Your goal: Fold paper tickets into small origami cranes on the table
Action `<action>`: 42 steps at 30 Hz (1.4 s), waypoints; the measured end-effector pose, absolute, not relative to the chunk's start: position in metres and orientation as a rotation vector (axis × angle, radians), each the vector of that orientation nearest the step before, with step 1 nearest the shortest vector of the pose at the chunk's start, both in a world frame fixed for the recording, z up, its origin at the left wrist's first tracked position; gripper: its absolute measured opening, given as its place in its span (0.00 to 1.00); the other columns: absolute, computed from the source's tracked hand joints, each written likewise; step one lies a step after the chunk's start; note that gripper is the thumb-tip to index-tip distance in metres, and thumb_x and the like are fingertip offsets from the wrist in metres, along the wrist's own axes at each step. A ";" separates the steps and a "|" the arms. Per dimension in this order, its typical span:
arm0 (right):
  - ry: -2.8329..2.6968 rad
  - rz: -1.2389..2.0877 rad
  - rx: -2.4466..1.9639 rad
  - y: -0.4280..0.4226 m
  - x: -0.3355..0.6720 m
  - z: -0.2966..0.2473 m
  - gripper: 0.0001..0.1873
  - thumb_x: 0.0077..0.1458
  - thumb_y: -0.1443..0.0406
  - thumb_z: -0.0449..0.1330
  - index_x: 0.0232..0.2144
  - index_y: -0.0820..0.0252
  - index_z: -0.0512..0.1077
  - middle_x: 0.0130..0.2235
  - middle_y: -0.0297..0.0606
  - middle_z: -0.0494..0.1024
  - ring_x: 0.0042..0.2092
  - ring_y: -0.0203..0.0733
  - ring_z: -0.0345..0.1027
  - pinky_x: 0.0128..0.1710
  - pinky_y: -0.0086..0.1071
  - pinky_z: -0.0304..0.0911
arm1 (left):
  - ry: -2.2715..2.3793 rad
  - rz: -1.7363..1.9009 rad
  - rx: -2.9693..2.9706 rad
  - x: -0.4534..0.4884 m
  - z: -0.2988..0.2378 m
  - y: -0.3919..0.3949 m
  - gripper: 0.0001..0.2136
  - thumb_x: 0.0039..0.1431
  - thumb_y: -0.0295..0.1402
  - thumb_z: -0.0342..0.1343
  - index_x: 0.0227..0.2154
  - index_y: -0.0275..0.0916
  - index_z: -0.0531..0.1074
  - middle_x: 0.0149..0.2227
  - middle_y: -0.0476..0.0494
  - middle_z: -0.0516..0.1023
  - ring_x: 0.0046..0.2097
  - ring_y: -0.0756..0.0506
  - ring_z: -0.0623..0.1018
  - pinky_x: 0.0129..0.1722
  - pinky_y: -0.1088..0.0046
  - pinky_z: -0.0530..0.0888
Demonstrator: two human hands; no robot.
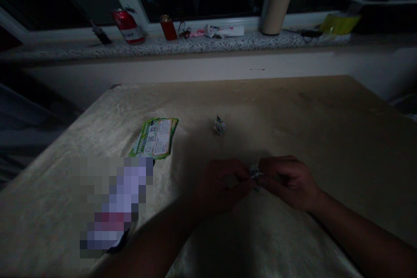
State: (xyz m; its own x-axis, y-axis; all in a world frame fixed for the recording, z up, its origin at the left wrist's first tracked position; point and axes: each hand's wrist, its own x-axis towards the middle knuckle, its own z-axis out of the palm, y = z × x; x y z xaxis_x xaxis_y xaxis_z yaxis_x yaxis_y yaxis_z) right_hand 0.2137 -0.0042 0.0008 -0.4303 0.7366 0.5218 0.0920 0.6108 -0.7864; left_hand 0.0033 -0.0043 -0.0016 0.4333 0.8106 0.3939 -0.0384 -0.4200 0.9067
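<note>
Both hands meet over the near middle of the table, pinching one small pale piece of printed paper or wrapper (255, 171) between thumbs and fingers. My left hand (221, 182) grips its left side, and my right hand (291, 181) its right side. The fingertips cover most of the piece, and the light is dim, so its exact shape cannot be made out. Beyond the hands lies a small crumpled or folded printed piece (219, 126), standing up to a point. Left of that, a green-and-white printed packet or leaflet (157, 138) lies flat on the table.
A pixelated long purplish object (124, 208) lies beside my left forearm on the beige table (293, 113). On the granite windowsill (202, 44) stand a red can (128, 26), a small red container (168, 28), crumpled papers (213, 31), a tan tube (280, 0) and something yellow (339, 23).
</note>
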 end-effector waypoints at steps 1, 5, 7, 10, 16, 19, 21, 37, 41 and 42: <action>-1.868 0.855 -0.670 -0.004 0.214 0.000 0.05 0.59 0.70 0.66 0.31 0.59 0.74 0.26 0.34 0.77 0.27 0.34 0.71 0.27 0.27 0.65 | 0.676 1.129 1.745 0.004 -0.002 -0.004 0.06 0.59 0.29 0.64 0.27 0.36 0.76 0.28 0.44 0.81 0.30 0.50 0.79 0.31 0.75 0.73; -1.824 0.855 -0.647 -0.002 0.216 -0.002 0.03 0.58 0.70 0.68 0.35 0.59 0.77 0.31 0.38 0.82 0.32 0.38 0.78 0.32 0.29 0.71 | 0.679 1.147 1.835 0.004 0.001 -0.005 0.06 0.59 0.29 0.62 0.27 0.37 0.75 0.28 0.45 0.81 0.29 0.51 0.78 0.31 0.77 0.73; -1.839 0.858 -0.619 -0.002 0.215 -0.001 0.04 0.57 0.70 0.69 0.35 0.59 0.77 0.32 0.38 0.83 0.32 0.38 0.78 0.32 0.30 0.72 | 0.691 1.162 1.888 0.004 0.002 -0.006 0.06 0.60 0.29 0.62 0.27 0.37 0.74 0.27 0.46 0.81 0.29 0.51 0.78 0.31 0.76 0.73; -1.831 0.860 -0.635 -0.002 0.214 0.002 0.04 0.56 0.71 0.69 0.33 0.59 0.77 0.32 0.39 0.83 0.32 0.39 0.79 0.32 0.30 0.72 | 0.794 1.161 1.886 0.004 0.005 -0.008 0.03 0.59 0.30 0.61 0.32 0.37 0.75 0.30 0.45 0.81 0.31 0.49 0.79 0.33 0.75 0.74; -1.892 0.770 -0.676 -0.002 0.212 0.004 0.04 0.56 0.70 0.69 0.30 0.60 0.77 0.29 0.39 0.82 0.29 0.39 0.78 0.29 0.29 0.71 | 1.019 1.019 1.752 0.004 0.008 -0.008 0.13 0.55 0.36 0.65 0.42 0.37 0.77 0.36 0.43 0.83 0.37 0.46 0.81 0.39 0.71 0.77; -1.927 0.696 -0.694 -0.002 0.212 0.004 0.04 0.56 0.70 0.69 0.30 0.59 0.77 0.28 0.39 0.81 0.28 0.39 0.77 0.27 0.29 0.70 | 1.026 0.981 1.787 0.004 0.008 -0.005 0.10 0.57 0.37 0.64 0.38 0.37 0.79 0.33 0.45 0.82 0.35 0.46 0.80 0.37 0.71 0.75; -1.950 0.651 -0.704 -0.002 0.212 0.003 0.05 0.56 0.69 0.69 0.29 0.59 0.76 0.27 0.38 0.81 0.28 0.39 0.77 0.26 0.29 0.70 | 1.017 0.989 1.800 0.004 0.007 -0.004 0.10 0.57 0.36 0.64 0.38 0.36 0.79 0.33 0.45 0.82 0.35 0.47 0.80 0.36 0.72 0.75; -1.948 0.750 -0.937 -0.003 0.213 -0.001 0.05 0.57 0.64 0.69 0.34 0.60 0.77 0.29 0.36 0.84 0.27 0.38 0.78 0.26 0.27 0.70 | 1.010 1.039 1.745 0.006 0.009 -0.004 0.07 0.62 0.33 0.59 0.37 0.38 0.80 0.34 0.45 0.84 0.37 0.47 0.81 0.39 0.72 0.76; -1.904 0.760 -0.925 -0.002 0.214 -0.002 0.04 0.57 0.65 0.68 0.33 0.60 0.78 0.28 0.35 0.84 0.26 0.36 0.78 0.26 0.25 0.71 | 1.002 1.035 1.718 0.006 0.008 -0.005 0.07 0.61 0.34 0.60 0.38 0.38 0.80 0.34 0.45 0.83 0.37 0.46 0.81 0.38 0.72 0.76; -1.897 0.760 -0.916 -0.002 0.214 -0.002 0.03 0.56 0.65 0.69 0.33 0.60 0.79 0.28 0.35 0.84 0.26 0.36 0.78 0.26 0.25 0.71 | 1.010 1.033 1.713 0.006 0.008 -0.005 0.07 0.60 0.34 0.61 0.38 0.38 0.80 0.34 0.45 0.83 0.36 0.46 0.81 0.38 0.72 0.75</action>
State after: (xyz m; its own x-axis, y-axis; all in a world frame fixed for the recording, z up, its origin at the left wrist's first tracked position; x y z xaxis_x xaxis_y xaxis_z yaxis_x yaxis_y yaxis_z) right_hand 0.2140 -0.0016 -0.0021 -0.3491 0.8275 0.4397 0.2949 0.5424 -0.7866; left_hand 0.0055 -0.0049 0.0080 0.3260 0.9198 0.2185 0.1974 -0.2922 0.9358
